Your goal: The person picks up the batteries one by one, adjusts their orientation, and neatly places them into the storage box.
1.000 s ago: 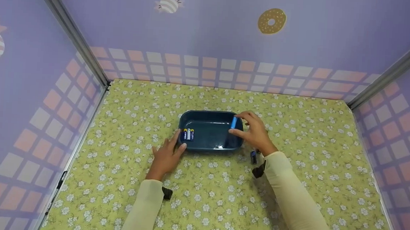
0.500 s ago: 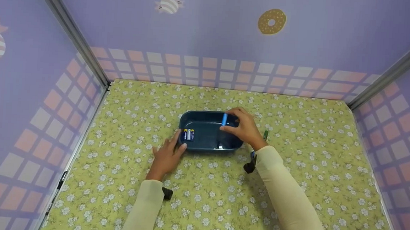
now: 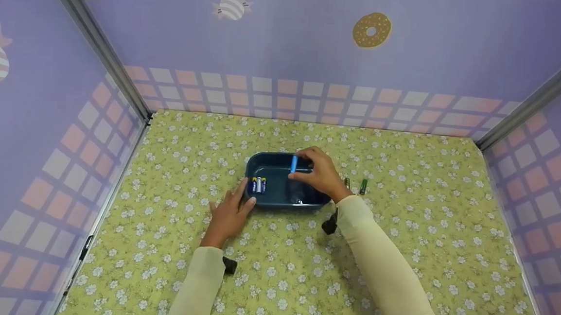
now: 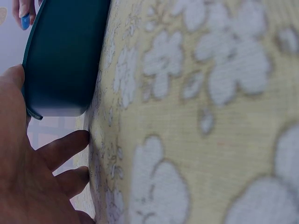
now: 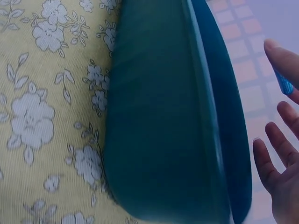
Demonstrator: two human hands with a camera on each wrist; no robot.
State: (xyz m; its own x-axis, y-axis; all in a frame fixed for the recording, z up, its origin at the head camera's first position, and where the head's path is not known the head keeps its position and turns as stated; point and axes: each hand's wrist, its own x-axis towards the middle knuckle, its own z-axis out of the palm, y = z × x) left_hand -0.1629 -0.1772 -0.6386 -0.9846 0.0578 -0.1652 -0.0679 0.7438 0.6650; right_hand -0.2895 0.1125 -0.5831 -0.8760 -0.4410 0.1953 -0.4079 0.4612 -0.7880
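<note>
Booth (image 3: 292, 46); metal-framed, purple printed walls (image 3: 47, 65)

Pale cream sleeves (image 3: 382, 251), black wrist cameras (image 3: 229, 265).

Battery labels (image 3: 255, 187) unreadably small, blue cylinder (image 5: 283, 83) partly hidden by fingers (image 5: 284, 59), left sleeve (image 3: 193, 293) cut off

At mid-frame the tub (image 3: 282, 205) looks like smooth plastic, glossy inside; the blue cylinder (image 3: 293, 164) has a sheen. The cloth (image 3: 293, 260) beneath looks matt and finely ribbed, the upper-left post (image 3: 100, 44) dull metal.
</note>
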